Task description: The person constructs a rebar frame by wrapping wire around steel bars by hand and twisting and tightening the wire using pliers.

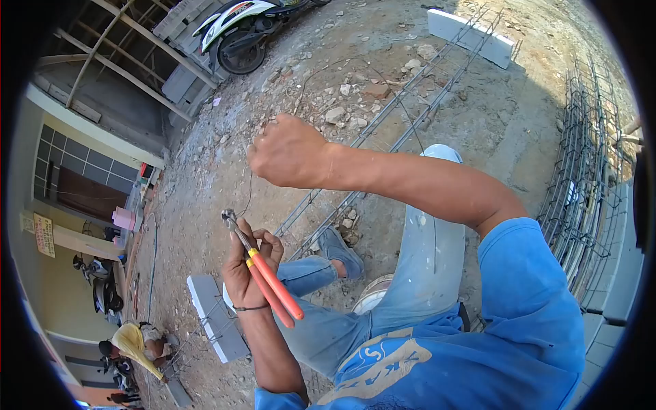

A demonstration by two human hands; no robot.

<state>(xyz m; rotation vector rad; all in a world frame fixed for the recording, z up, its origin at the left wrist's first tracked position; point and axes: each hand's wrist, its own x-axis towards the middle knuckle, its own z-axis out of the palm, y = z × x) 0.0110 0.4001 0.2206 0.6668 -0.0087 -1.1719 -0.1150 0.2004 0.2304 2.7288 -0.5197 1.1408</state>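
My left hand [249, 266], palm up with a dark band at the wrist, holds a pair of end-cutting pincers [273, 283]. Their red handles with yellow collars point towards me, and the metal jaws stick out past my thumb. My right hand [290, 152] is a closed fist, back up, raised beyond the pincers. A thin dark wire [329, 65] runs out by the fist and loops over to my right leg; another stretch hangs below the fist towards the jaws. Inside the fist the grip is hidden. Beneath both hands runs a long rebar frame [389, 116].
White blocks [471, 37] [217, 318] prop the frame at both ends. Bundled rebar cages [581, 164] lie to the right. Rubble [335, 115] covers the ground. A motorcycle [242, 41] stands at the back, and another person [133, 345] crouches at lower left.
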